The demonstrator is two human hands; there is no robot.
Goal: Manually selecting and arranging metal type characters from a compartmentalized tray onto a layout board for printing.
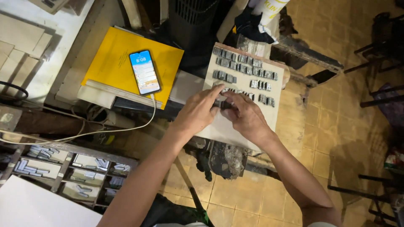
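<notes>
Near the centre of the frame, the left hand (pixel 197 112) and right hand (pixel 245 117) are meeting fingertip to fingertip, together pinching a small grey metal block (pixel 221 103) over a pale board (pixel 229 126). Rows of similar metal blocks (pixel 244 69) are lying on the board's upper part. A phone (pixel 144 72) is resting on a yellow folder (pixel 111 59) at upper left.

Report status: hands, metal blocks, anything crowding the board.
Left hand and right hand pinch small metal blocks together. Pale board carries rows of blocks. Phone lies apart on yellow folder.
</notes>
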